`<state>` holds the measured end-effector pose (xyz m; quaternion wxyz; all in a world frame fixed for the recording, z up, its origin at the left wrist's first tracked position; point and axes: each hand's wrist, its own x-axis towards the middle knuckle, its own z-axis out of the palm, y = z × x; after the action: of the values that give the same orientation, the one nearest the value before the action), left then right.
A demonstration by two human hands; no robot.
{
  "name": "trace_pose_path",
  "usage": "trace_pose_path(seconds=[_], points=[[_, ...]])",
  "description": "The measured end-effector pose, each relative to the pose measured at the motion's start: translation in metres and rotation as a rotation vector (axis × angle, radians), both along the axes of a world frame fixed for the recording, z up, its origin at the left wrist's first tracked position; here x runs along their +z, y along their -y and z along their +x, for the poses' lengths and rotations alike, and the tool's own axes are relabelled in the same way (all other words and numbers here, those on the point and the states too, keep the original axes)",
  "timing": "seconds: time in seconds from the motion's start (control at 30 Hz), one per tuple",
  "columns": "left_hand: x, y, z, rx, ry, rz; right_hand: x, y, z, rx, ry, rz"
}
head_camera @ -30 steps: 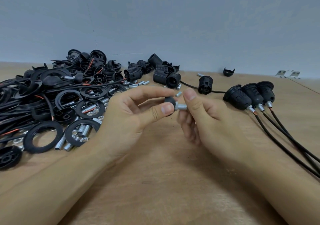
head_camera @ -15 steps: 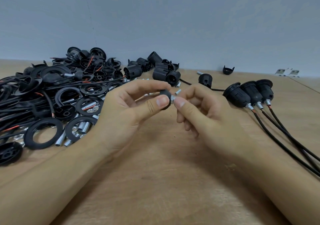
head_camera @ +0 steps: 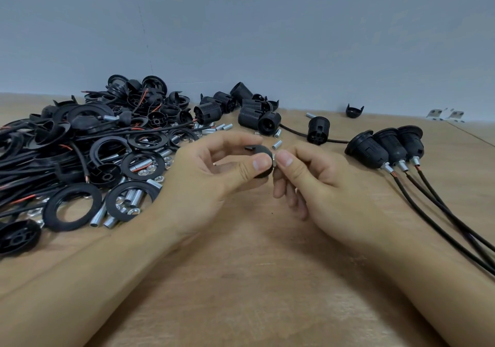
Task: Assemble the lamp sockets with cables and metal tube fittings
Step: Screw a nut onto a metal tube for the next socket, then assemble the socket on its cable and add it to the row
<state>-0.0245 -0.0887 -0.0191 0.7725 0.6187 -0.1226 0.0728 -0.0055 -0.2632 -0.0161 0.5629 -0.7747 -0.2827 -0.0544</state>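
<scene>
Hands meet above the middle of the wooden table [head_camera: 241,279]. The left hand [head_camera: 209,186] pinches a small black socket cap [head_camera: 261,156] between thumb and fingers, its grip closed on it. The right hand [head_camera: 321,183] pinches a short metal fitting [head_camera: 273,162] against the cap's end. Loose rings, tubes and cables [head_camera: 80,154] pile at left; three finished sockets [head_camera: 385,148] lie at right.

Above the wooden desk [head_camera: 241,279], the left hand [head_camera: 206,186] pinches a black socket cap [head_camera: 261,156] in a thumb-and-finger grip, while the right hand [head_camera: 316,186] pinches a small metal fitting [head_camera: 273,159] against the cap's right side. Three assembled sockets [head_camera: 385,146] with cables lie at right, and loose parts [head_camera: 88,154] pile at left.
</scene>
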Motion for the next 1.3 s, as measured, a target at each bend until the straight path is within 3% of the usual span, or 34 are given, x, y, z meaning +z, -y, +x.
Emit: trace_pose_path(seconds=[0.3,0.43,0.5,0.57,0.67,0.73,0.83,1.07,1.2,1.3], points=[[0.002,-0.003,-0.002,0.04,0.252,0.225,0.0,0.005,0.005,0.13,-0.171,0.073],[0.005,-0.004,-0.005,0.089,0.277,0.34,-0.001,0.004,0.005,0.134,-0.209,0.102],[0.009,-0.013,-0.002,0.196,0.364,0.612,-0.001,0.003,0.007,0.047,-0.19,0.099],[0.017,-0.035,0.008,0.47,0.423,1.038,0.0,0.004,0.011,-0.056,-0.196,0.099],[0.03,-0.077,0.027,0.832,0.133,1.472,0.0,0.01,0.015,-0.16,-0.191,0.087],[0.031,-0.091,0.034,0.886,-0.125,1.64,-0.001,0.013,0.016,-0.194,-0.188,0.077],[0.028,-0.099,0.038,0.896,-0.211,1.585,-0.001,0.012,0.016,-0.205,-0.195,0.084],[0.028,-0.105,0.044,1.001,-0.064,1.519,0.0,0.014,0.019,-0.222,-0.198,0.134],[0.038,-0.089,0.037,1.162,0.365,1.215,0.003,0.017,0.021,-0.2,-0.178,0.172],[0.037,-0.071,0.031,1.036,0.846,1.224,0.008,0.024,0.023,-0.158,-0.189,0.292]])
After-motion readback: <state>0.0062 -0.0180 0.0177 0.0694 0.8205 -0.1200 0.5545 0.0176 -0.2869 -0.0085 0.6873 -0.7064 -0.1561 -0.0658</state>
